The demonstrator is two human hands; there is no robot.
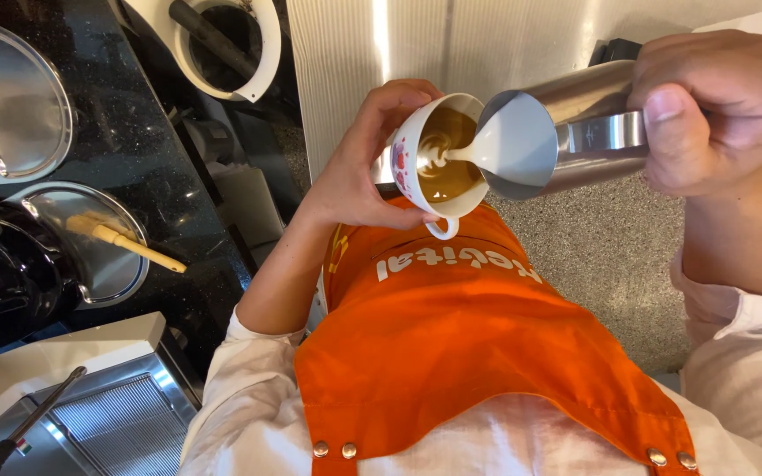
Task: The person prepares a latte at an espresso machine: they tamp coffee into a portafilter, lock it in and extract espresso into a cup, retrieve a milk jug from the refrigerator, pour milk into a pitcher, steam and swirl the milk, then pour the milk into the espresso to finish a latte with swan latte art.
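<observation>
1. Steel milk pitcher, gripped in the right hand with fingers wrapped tight, tips its spout over the cup.
2. White coffee cup sits tilted in the left hand, fingers curled around it, above the orange apron.

— What sits on the black speckled counter?
— A round steel lid at the far left, and a steel bowl with a yellow-handled brush lying in it.
— And further along?
— A white ring-shaped bin with a dark bar across it. Below, a ribbed metal drip tray, a thin steam wand over it.
— The floor?
— Grey speckled.
</observation>
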